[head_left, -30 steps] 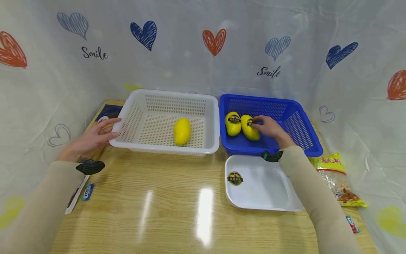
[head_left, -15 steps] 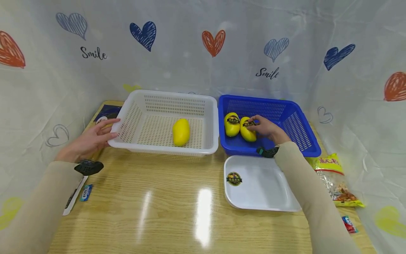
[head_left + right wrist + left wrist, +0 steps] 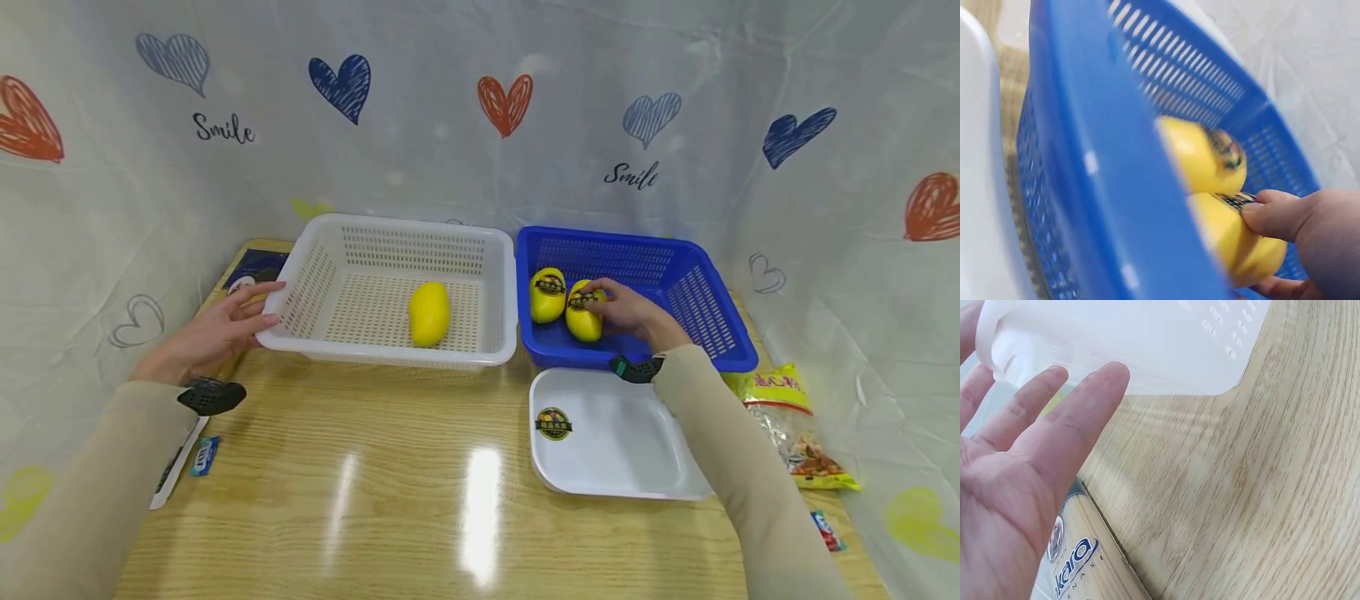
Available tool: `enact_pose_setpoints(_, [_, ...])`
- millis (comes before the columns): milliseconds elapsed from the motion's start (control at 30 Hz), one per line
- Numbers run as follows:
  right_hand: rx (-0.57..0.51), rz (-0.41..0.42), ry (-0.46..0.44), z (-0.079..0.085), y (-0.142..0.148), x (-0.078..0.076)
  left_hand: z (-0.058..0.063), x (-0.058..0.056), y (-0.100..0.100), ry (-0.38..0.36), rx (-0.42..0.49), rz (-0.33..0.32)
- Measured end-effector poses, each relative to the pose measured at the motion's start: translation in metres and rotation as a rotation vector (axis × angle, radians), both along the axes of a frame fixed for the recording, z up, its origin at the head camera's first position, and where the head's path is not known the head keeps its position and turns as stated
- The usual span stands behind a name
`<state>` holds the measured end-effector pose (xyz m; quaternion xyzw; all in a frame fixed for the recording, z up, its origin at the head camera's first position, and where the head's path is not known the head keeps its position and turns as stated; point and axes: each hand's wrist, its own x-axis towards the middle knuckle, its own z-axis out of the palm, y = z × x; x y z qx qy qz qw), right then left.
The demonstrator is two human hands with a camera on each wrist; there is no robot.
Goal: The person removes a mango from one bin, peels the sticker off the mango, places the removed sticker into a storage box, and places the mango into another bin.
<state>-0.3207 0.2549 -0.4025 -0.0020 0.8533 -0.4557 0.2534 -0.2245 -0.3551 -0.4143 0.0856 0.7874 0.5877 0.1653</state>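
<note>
Beside the left end of a white basket (image 3: 390, 354), my left hand (image 3: 213, 329) touches the rim with loosely extended fingers. One plain yellow mango (image 3: 430, 314) lies in that basket. My right hand (image 3: 633, 312) reaches into a blue basket (image 3: 720, 312) and grips a labelled mango (image 3: 583, 325). In the right wrist view the thumb (image 3: 1269, 215) presses at the edge of its dark label (image 3: 1235, 201), and fingers curl below the fruit. A second labelled mango (image 3: 547, 307) lies just left of it.
A shallow white tray (image 3: 622, 454) with a round label (image 3: 553, 423) on it stands before the blue basket. At right lie a yellow-topped food bag (image 3: 791, 429) and a small packet (image 3: 827, 531). A blue packet (image 3: 204, 456) lies at left, and a pasta pack (image 3: 1079, 550) under the left hand.
My right hand and the mango it grips have shifted slightly left and nearer me, and the fruit has turned more upright. The left hand stays at the white basket's rim.
</note>
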Motion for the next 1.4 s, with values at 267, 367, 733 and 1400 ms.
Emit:
enact_pose_setpoints(267, [-0.085,-0.021,0.203,0.042,-0.001,0.035,0.0,-0.001,0.001,0.014,0.007,-0.013])
enact_pose_setpoints(367, [-0.084,0.083,0.262,0.058,-0.011,0.057,-0.002,-0.001,0.0,0.022,0.017,-0.005])
enact_pose_setpoints(733, [-0.165,0.62,0.202,0.06,-0.083,0.144,-0.008,-0.001,-0.004,0.033,0.099,-0.01])
enact_pose_setpoints(1400, [0.114,0.815,0.309,-0.011,-0.169,0.158,-0.006,-0.002,0.001,0.03,0.046,0.03])
